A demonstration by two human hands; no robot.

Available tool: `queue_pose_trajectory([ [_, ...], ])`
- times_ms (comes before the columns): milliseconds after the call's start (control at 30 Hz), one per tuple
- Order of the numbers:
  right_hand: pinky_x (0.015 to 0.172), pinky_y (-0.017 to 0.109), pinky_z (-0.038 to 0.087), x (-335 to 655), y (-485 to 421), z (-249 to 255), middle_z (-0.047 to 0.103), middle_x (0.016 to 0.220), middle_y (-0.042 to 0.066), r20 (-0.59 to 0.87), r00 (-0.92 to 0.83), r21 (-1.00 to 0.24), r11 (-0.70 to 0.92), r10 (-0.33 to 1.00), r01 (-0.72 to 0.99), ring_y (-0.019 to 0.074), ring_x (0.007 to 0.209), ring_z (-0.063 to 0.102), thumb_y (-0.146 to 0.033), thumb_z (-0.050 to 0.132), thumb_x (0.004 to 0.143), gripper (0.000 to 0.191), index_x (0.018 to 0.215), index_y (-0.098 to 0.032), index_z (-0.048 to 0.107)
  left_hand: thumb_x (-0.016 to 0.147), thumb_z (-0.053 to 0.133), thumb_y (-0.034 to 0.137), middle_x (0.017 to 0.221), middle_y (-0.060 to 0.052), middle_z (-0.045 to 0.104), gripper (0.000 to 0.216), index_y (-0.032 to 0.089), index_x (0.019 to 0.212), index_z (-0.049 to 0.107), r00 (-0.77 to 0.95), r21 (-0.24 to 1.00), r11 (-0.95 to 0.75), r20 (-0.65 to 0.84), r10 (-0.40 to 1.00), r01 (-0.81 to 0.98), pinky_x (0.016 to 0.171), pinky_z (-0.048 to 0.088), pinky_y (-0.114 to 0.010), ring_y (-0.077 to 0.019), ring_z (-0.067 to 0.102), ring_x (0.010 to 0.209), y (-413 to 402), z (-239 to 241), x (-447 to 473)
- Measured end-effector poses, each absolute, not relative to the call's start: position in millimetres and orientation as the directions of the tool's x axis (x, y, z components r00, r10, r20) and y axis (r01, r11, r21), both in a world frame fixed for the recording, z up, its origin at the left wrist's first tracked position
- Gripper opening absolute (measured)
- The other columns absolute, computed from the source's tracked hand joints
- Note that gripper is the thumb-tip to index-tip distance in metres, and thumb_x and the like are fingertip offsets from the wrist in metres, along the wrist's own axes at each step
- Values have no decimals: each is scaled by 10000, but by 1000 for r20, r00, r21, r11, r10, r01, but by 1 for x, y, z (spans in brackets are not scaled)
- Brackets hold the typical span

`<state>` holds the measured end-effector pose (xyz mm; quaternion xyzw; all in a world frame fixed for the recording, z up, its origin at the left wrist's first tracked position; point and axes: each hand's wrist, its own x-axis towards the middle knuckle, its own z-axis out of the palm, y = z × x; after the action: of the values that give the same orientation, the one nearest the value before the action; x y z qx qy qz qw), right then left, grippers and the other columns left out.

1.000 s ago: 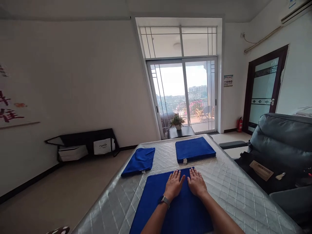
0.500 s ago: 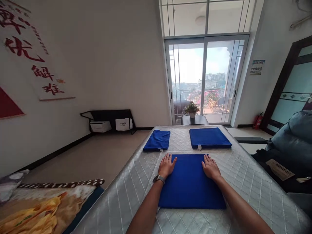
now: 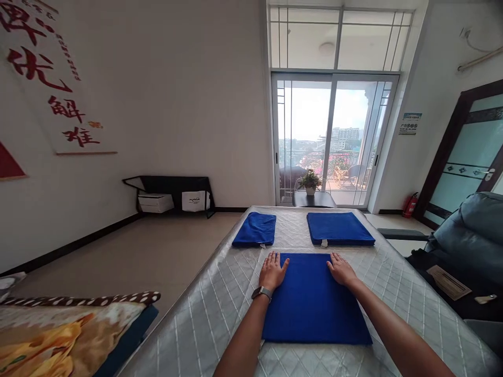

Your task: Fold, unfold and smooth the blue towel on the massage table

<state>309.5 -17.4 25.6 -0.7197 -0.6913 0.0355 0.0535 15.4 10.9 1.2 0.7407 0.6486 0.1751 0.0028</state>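
A folded blue towel (image 3: 312,303) lies flat on the grey quilted mattress (image 3: 204,324) in front of me. My left hand (image 3: 272,271), a watch on its wrist, rests open and flat on the towel's far left corner. My right hand (image 3: 341,269) lies open and flat on the far right corner. Beyond them sit two more folded blue towels, a smaller one (image 3: 255,229) at the left and a wider one (image 3: 338,229) at the right.
A patterned blanket (image 3: 58,330) lies at the lower left. A dark sofa (image 3: 471,241) stands to the right of the mattress. Behind it are a small black table with a potted plant (image 3: 310,183), glass balcony doors, and a low black shelf (image 3: 173,193) by the left wall.
My hands slid apart from the towel's middle to its far corners. The view swung left, bringing the blanket and wall banner into sight.
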Motion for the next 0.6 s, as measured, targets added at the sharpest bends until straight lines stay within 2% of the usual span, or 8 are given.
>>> queue_pose_trajectory([
  [233,1248,362,113,308,-16,14,267,1661,114,50,70,-167,-61,996,984,199,1550,177,-426,224,1016,688,1596,-61,280,1004,123,656,1607,-189,384,828,86,1525,421,112,213,-172,269,957,962,1227,253,-471,-300,318,1514,12,-2,14],
  [500,1248,352,80,313,-14,7,240,1670,99,65,62,-219,-46,996,975,192,1551,170,-400,242,1015,673,1607,-79,257,1017,166,618,1631,-200,327,800,57,1559,342,110,163,-146,207,972,976,1239,226,-465,-302,255,1537,15,1,12],
  [600,1248,364,77,313,-13,4,230,1673,101,71,63,-238,-44,996,970,200,1554,156,-401,244,1015,675,1605,-74,257,1027,179,593,1629,-210,327,778,51,1564,328,70,174,-119,267,961,978,1242,218,-486,-318,249,1537,14,9,23],
])
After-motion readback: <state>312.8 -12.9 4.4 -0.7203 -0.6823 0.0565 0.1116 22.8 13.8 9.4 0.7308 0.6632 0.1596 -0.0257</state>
